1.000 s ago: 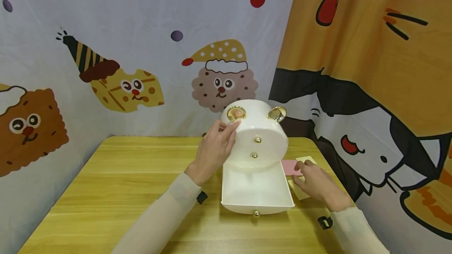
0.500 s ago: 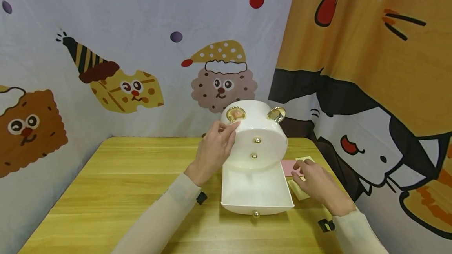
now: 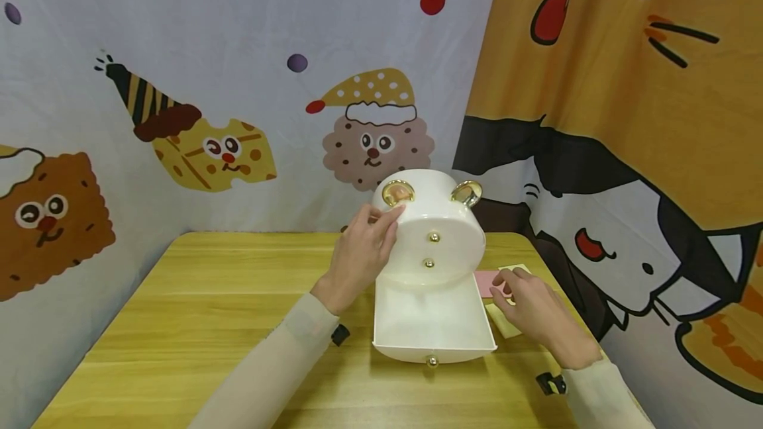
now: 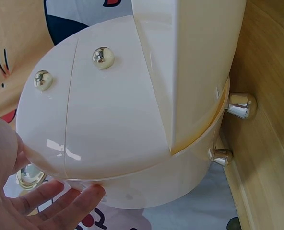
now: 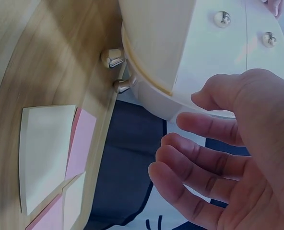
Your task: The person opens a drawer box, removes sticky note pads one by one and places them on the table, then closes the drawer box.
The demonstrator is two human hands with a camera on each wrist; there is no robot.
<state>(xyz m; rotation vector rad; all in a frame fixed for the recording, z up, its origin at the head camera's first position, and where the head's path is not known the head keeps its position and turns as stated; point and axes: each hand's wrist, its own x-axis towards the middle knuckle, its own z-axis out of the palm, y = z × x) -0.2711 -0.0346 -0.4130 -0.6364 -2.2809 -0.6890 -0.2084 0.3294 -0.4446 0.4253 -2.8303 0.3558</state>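
Note:
A glossy white rounded drawer box (image 3: 426,184) with gold ears and gold ball knobs stands on the table, its lowest drawer (image 3: 434,351) pulled out toward me. My left hand (image 3: 360,250) rests against the box's upper left, below the gold ear (image 3: 398,192). In the left wrist view its fairly straight fingers (image 4: 91,194) lie along the side wall. Beside the drawer on the right, my right hand (image 3: 539,310) hovers with loosely bent fingers and nothing between them. Pink sticky notes (image 3: 485,283) and yellow sticky notes (image 3: 505,324) lie just past its fingertips, partly hidden by it.
Four-sided wooden table (image 3: 226,323) carries the box right of its middle. Small gold feet (image 5: 114,58) show under the box. A cartoon-printed cloth (image 3: 238,51) hangs behind the table and along its right side.
My right hand has shifted very slightly, its fingertips a little further left over the sticky notes. The left hand, box and drawer hold still.

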